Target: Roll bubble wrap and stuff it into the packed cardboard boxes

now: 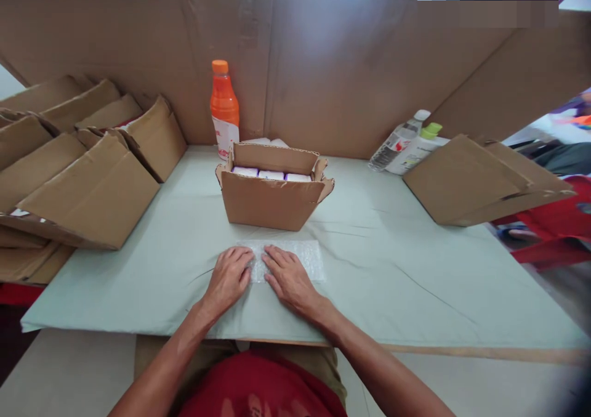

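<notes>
Red cloth covers the person's lap at the near edge, and both forearms reach out from it over the table, which is spread with a pale green sheet. Both hands lie palm down on a small piece of bubble wrap that sits flat on the sheet just in front of the open cardboard box. Left hand rests on the wrap's left end, fingers stretched out flat and close together, gripping nothing. Right hand lies just beside it, fingers likewise flat and pressing on the wrap, nothing clasped; the fingertips of the two hands nearly meet.

Inside the box, a row of white packs shows along the back wall. Behind the box stands an upright orange bottle against a tall cardboard screen. Left of the box, a stack of folded cartons overlaps the table edge. Right of the box, two clear bottles lie tilted beside another flattened carton.
</notes>
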{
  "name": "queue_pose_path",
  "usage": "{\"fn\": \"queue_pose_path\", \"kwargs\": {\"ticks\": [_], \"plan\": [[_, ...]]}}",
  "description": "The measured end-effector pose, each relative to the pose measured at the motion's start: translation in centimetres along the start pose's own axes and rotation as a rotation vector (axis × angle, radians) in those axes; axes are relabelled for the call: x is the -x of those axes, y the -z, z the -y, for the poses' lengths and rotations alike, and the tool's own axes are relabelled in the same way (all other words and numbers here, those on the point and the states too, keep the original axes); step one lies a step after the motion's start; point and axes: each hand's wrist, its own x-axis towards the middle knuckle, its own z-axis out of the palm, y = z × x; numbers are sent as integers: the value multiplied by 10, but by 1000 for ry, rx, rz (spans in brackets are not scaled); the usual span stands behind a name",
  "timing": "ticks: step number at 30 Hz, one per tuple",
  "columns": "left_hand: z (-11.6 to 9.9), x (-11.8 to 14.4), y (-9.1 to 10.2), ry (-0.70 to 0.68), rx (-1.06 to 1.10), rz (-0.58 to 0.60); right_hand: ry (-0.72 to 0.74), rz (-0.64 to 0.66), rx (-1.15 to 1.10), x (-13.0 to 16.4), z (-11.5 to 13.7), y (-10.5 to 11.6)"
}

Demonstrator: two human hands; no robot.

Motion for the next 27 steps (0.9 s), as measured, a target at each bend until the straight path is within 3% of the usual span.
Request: {"fn": "queue_pose_path", "kwargs": {"ticks": [4,10,13,17,22,27], "plan": [[8,6,0,-4,-32,3,-129,-80,111,42,-37,10],[13,8,-3,-27,29,-17,-409,-315,255,96,-86,31],[15,12,-5,-25,55,-144,-434,-353,250,95,-89,34],[13,15,-2,131,-38,-332,-420,-311,241,70,-82,29],[5,11,-6,207,-101,-288,-366,-332,137,47,-70,22],[-8,12,-17,214,90,-336,-424,-376,-186,53,-61,26]]}}
